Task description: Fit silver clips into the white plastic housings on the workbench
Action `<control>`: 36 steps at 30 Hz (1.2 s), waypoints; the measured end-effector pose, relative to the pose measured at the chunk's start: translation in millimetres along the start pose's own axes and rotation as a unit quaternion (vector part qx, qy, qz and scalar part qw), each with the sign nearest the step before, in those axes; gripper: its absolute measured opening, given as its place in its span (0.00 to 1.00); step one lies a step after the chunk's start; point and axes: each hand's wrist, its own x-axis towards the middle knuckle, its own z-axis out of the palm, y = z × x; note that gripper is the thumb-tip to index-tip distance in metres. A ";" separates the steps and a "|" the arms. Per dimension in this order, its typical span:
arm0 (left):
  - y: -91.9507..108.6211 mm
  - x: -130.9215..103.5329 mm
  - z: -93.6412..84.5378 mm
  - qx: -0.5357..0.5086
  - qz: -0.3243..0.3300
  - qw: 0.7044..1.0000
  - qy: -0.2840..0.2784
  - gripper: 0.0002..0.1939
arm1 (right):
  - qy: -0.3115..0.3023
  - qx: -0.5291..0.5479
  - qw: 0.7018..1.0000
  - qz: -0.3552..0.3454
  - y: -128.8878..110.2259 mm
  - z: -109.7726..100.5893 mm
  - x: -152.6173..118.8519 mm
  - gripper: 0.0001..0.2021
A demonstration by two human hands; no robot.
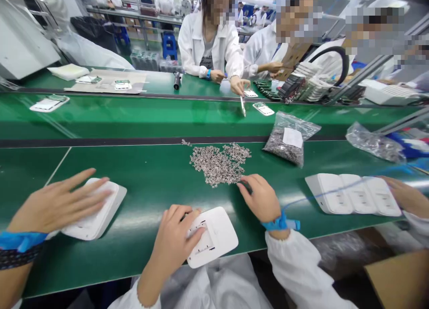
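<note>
My left hand grips a white plastic housing with rounded corners, its thumb across a recessed rectangular panel. The housing is tilted near the front edge of the green bench. At the lower right edge of a heap of small silvery metal parts, my right hand has thumb and forefinger drawn together. Whatever may be between those fingertips is too small to make out. A blue strap with a thin cord circles my right wrist.
A co-worker's hand rests over another white housing at left. Three housings stand in a row at right, beside another person's hand. A bag of metal parts lies behind. Across the green conveyor, people handle housings.
</note>
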 end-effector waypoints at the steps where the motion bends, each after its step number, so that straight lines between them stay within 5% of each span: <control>1: 1.3 0.1 0.5 -0.001 -0.001 1.000 0.005 0.14 | -0.015 0.001 1.000 -0.005 11.3 6.7 2.6 0.09; 13: 6.1 1.0 -1.8 -0.005 -0.015 1.000 -0.009 0.11 | -0.059 -0.005 0.998 -0.034 5.4 22.4 -9.5 0.09; 19: -0.9 -0.7 9.5 0.005 -0.035 0.991 0.125 0.23 | -0.086 -0.054 0.989 -0.106 5.7 26.7 20.9 0.14; 23: -6.1 -3.2 10.4 -0.010 -0.045 0.991 0.127 0.17 | -0.084 -0.013 0.993 -0.084 6.9 20.1 37.7 0.15; 32: -4.7 -0.7 7.7 -0.012 -0.016 0.995 0.096 0.09 | -0.136 0.087 0.987 -0.021 8.7 -17.2 -41.9 0.10; 36: -4.5 1.2 5.1 -0.004 -0.011 0.992 0.126 0.17 | -0.063 -0.026 0.996 0.054 -12.6 -5.9 -59.8 0.20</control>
